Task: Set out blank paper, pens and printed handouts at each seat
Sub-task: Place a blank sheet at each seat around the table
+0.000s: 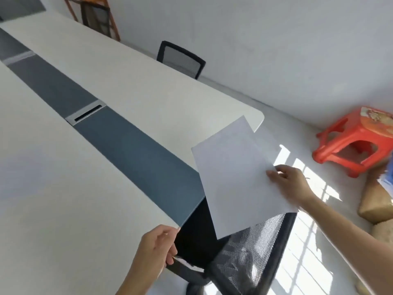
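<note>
1. The left hand (156, 250) is nearest, at the table's end edge. Its fingers are curled close together, and I cannot tell whether they hold anything.
2. A black mesh chair (251, 252) stands at the table's end.
3. The blank sheet (238, 177) is held in the air above that chair, and its far corner overlaps the table's rounded corner. Its long axis runs from near-right to far-left, with the far short edge pointing along the table.
4. The right hand (291, 184) pinches the sheet's right long edge, with the thumb on top and the fingers underneath.
5. The white table (53, 177) has a blue-grey centre strip (131, 150).
6. A red stool (348, 145) and a second chair (180, 59) stand by the wall.
</note>
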Demonstrator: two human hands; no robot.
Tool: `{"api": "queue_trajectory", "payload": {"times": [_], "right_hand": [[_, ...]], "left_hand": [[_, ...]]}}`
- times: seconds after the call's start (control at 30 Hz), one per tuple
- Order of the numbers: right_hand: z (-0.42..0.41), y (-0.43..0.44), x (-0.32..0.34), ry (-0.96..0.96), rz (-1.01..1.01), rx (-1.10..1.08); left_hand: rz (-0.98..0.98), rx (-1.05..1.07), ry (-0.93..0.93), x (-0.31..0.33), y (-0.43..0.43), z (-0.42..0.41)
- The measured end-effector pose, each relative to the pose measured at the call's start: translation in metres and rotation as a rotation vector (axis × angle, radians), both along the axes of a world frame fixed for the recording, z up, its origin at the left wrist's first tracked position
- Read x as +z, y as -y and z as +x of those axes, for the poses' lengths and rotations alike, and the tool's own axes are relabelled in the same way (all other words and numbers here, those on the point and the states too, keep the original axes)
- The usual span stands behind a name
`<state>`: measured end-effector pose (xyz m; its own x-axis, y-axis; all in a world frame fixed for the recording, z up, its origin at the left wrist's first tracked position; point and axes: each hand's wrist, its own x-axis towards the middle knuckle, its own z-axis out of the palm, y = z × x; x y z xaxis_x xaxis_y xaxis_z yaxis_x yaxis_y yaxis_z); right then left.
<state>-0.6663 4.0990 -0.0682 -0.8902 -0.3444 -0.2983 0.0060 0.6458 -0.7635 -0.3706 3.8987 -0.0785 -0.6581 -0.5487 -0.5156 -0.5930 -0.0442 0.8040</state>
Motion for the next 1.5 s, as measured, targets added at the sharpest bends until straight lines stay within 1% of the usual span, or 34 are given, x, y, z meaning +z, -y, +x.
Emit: {"api": "queue_trajectory", "payload": {"times": [0.2,0.3,0.43,0.53,0.63,0.77,0.9,0.97,1.03,1.1,1.17,1.3,1.43,1.5], "right_hand": [[-0.122,0.116,-0.074,0.046,0.076,0.270],[-0.149,0.159,-0.113,0.043,0.181,0.393],[-0.162,0.186,-0.142,0.024,0.328,0.468],[-0.171,0.194,-0.156,-0.015,0.419,0.489],[-0.177,0.195,-0.164,-0.059,0.464,0.517],[-0.176,0.198,-0.156,-0.129,0.541,0.551],[-0.169,0.196,-0.142,-0.229,0.564,0.596],[-0.156,0.196,-0.128,-0.247,0.498,0.645],[-0.129,0.196,-0.111,-0.180,0.374,0.724],[-0.089,0.192,-0.093,-0.099,0.241,0.854],[-0.040,0.180,-0.075,-0.062,0.148,1.004],[0.065,0.137,-0.051,0.017,0.038,1.221],[0.174,0.096,-0.041,0.161,-0.017,1.327],[0.230,0.080,-0.043,0.199,-0.024,1.360]], "left_hand": [[0.029,0.388,0.082,0.001,-0.023,-0.001],[0.023,0.543,0.131,0.001,-0.050,-0.006],[0.057,0.630,0.210,0.003,-0.084,-0.021],[0.041,0.692,0.215,0.013,-0.101,-0.028],[0.013,0.785,0.193,0.020,-0.114,-0.028],[0.024,0.892,0.180,0.016,-0.141,-0.025],[0.030,0.950,0.138,0.014,-0.166,-0.017],[0.015,0.976,0.127,0.014,-0.174,-0.007],[-0.007,1.010,0.102,0.018,-0.179,0.006],[-0.039,1.037,0.079,0.023,-0.184,0.024],[-0.082,1.069,0.064,0.028,-0.190,0.047],[-0.152,1.113,0.061,0.034,-0.211,0.111],[-0.132,1.126,0.099,0.034,-0.238,0.194],[-0.107,1.115,0.127,0.034,-0.253,0.244]]}}
